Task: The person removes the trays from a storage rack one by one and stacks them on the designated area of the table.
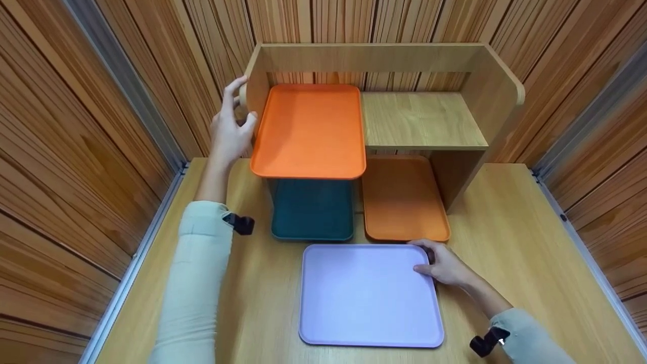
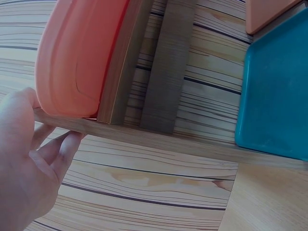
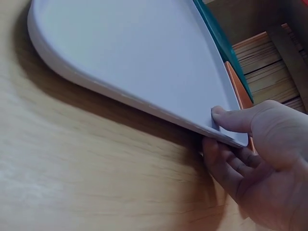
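Note:
My left hand grips the front edge of the left side panel of a wooden desk shelf. In the left wrist view, its fingers lie against the panel's outer face, beside an orange tray. That bright orange tray rests on the upper board's left half. At the lower right, my right hand pinches the far right corner of a lilac tray, thumb on top and fingers underneath. This tray lies in front of the shelf; its near right edge looks slightly raised in the right wrist view.
Under the upper board, a teal tray sits on the left and a darker orange tray on the right, both jutting forward. Wood-patterned walls enclose the wooden table at the back and sides.

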### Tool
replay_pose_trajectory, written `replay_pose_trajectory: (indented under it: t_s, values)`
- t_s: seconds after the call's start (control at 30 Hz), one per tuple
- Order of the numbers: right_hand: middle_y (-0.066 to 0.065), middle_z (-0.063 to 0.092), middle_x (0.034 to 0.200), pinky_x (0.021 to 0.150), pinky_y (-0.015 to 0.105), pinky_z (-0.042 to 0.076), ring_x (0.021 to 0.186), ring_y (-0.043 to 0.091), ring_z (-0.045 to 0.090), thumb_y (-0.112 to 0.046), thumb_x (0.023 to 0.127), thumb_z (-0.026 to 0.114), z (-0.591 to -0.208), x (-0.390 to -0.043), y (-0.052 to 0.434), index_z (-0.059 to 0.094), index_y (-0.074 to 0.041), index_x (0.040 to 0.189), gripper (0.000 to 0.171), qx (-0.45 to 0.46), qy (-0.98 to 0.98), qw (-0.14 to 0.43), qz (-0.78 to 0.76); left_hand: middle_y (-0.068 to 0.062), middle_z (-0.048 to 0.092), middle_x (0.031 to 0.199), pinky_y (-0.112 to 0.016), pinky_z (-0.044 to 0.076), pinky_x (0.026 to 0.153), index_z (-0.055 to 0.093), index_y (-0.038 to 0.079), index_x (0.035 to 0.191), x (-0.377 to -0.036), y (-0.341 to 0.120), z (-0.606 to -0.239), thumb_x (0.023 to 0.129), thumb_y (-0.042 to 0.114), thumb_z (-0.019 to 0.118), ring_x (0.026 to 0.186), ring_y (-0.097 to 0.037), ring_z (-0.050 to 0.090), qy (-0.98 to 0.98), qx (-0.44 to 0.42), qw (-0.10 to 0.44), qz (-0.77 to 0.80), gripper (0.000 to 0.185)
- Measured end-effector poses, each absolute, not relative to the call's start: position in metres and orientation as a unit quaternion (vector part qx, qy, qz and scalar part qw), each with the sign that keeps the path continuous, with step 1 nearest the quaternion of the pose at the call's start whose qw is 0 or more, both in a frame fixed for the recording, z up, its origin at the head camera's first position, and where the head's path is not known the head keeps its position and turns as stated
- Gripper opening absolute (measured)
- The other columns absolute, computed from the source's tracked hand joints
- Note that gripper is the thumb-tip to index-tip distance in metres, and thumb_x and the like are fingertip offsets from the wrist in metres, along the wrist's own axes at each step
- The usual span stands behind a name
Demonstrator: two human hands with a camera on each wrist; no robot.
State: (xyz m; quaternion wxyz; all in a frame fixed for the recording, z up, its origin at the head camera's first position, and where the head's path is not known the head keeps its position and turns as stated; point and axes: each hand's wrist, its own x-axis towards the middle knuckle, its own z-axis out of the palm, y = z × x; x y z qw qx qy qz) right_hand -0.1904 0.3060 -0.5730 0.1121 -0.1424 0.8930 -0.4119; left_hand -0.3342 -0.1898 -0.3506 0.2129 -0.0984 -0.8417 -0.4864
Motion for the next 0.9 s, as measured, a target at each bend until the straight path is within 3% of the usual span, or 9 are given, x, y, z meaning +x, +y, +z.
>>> replay_pose_trajectory:
  t_s: [0.07, 0.23, 0.33, 0.43, 0.57, 0.77, 0.9]
  values:
    - [0.026, 0.071, 0.146, 0.12, 0.042, 0.052, 0.143, 0.043, 0.062, 0.001, 0.097, 0.082, -0.571, -0.189, 0.305, 0.068, 0.003, 0.145, 0.051, -0.138, 0.898, 0.109, -0.403, -0.014, 0.061, 0.169, -0.044, 0.062, 0.089, 0.038, 0.037, 0.171, -0.334, -0.189, -0.35, 0.111, 0.015, 0.058, 0.122, -0.032, 0.075, -0.844, -0.095, 0.21, -0.485, 0.067]
    - [0.028, 0.07, 0.148, 0.118, 0.046, 0.053, 0.141, 0.042, 0.062, 0.002, 0.096, 0.082, -0.57, -0.186, 0.303, 0.067, 0.004, 0.147, 0.052, -0.132, 0.904, 0.107, -0.392, -0.014, 0.059, 0.17, -0.047, 0.065, 0.096, 0.037, 0.039, 0.172, -0.335, -0.188, -0.35, 0.112, 0.016, 0.058, 0.133, -0.033, 0.073, -0.845, -0.091, 0.202, -0.487, 0.068]
    - [0.029, 0.07, 0.145, 0.114, 0.048, 0.055, 0.138, 0.043, 0.064, 0.002, 0.095, 0.083, -0.57, -0.183, 0.302, 0.068, 0.005, 0.145, 0.053, -0.135, 0.909, 0.091, -0.383, -0.016, 0.061, 0.168, -0.04, 0.063, 0.086, 0.039, 0.035, 0.171, -0.335, -0.188, -0.35, 0.111, 0.015, 0.058, 0.121, -0.032, 0.076, -0.843, -0.097, 0.212, -0.485, 0.066]
    - [0.027, 0.068, 0.13, 0.099, 0.038, 0.055, 0.119, 0.039, 0.064, 0.003, 0.092, 0.085, -0.57, -0.181, 0.3, 0.069, 0.006, 0.144, 0.054, -0.126, 0.917, 0.079, -0.371, -0.017, 0.062, 0.167, -0.042, 0.066, 0.09, 0.04, 0.031, 0.171, -0.335, -0.188, -0.351, 0.11, 0.015, 0.058, 0.124, -0.033, 0.076, -0.84, -0.103, 0.218, -0.487, 0.065]
    - [0.016, 0.056, 0.112, 0.081, 0.025, 0.041, 0.1, 0.023, 0.05, 0.005, 0.091, 0.085, -0.571, -0.179, 0.299, 0.069, 0.005, 0.145, 0.056, -0.107, 0.922, 0.079, -0.364, -0.018, 0.06, 0.169, -0.057, 0.067, 0.104, 0.039, 0.031, 0.171, -0.335, -0.189, -0.352, 0.111, 0.015, 0.058, 0.138, -0.036, 0.072, -0.839, -0.102, 0.214, -0.49, 0.065]
    - [0.014, 0.057, 0.11, 0.08, 0.025, 0.039, 0.098, 0.021, 0.049, 0.004, 0.09, 0.086, -0.572, -0.177, 0.298, 0.07, 0.004, 0.145, 0.057, -0.107, 0.923, 0.067, -0.364, -0.017, 0.061, 0.168, -0.038, 0.062, 0.085, 0.038, 0.032, 0.171, -0.335, -0.19, -0.352, 0.111, 0.015, 0.057, 0.125, -0.032, 0.074, -0.843, -0.098, 0.216, -0.483, 0.065]
    - [0.016, 0.059, 0.112, 0.08, 0.025, 0.041, 0.099, 0.021, 0.051, 0.003, 0.089, 0.088, -0.571, -0.179, 0.298, 0.07, 0.005, 0.144, 0.058, -0.114, 0.92, 0.065, -0.369, -0.017, 0.061, 0.167, -0.039, 0.063, 0.089, 0.038, 0.031, 0.171, -0.335, -0.191, -0.35, 0.111, 0.014, 0.057, 0.13, -0.031, 0.074, -0.844, -0.101, 0.22, -0.478, 0.065]
